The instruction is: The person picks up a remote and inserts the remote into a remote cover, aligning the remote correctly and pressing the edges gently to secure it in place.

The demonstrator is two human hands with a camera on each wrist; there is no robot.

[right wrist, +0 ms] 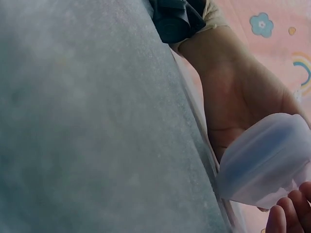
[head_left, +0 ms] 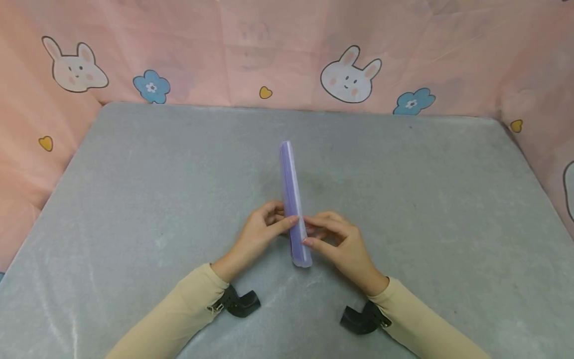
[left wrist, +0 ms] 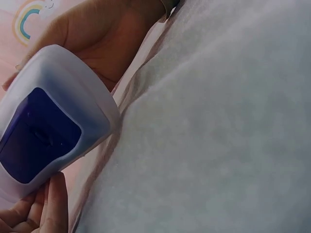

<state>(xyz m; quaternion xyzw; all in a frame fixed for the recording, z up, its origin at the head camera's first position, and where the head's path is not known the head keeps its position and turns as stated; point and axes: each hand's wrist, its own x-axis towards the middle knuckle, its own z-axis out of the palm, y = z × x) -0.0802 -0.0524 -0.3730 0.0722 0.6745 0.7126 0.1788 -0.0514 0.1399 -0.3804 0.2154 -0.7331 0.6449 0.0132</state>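
A long, narrow lavender case (head_left: 290, 194) of translucent plastic stands edge-up between the two hands in the head view, its far end pointing away. From the left, the left hand (head_left: 255, 234) grips it near its lower part, thumb on the upper edge and fingers curled at the side. Opposite, the right hand (head_left: 350, 247) pinches the right side with thumb and fingertips, a little nearer the body. The left wrist view shows the rounded end of the case (left wrist: 92, 97) with a dark blue panel (left wrist: 41, 136). In the right wrist view, its cloudy end (right wrist: 267, 160) lies against the left palm.
A grey cloth-covered table (head_left: 157, 174) spreads out beneath the hands. Behind it hangs a pink curtain (head_left: 193, 50) printed with rabbits, flowers and hearts. Black wrist cameras (head_left: 244, 303) are strapped over beige sleeves (head_left: 175, 314).
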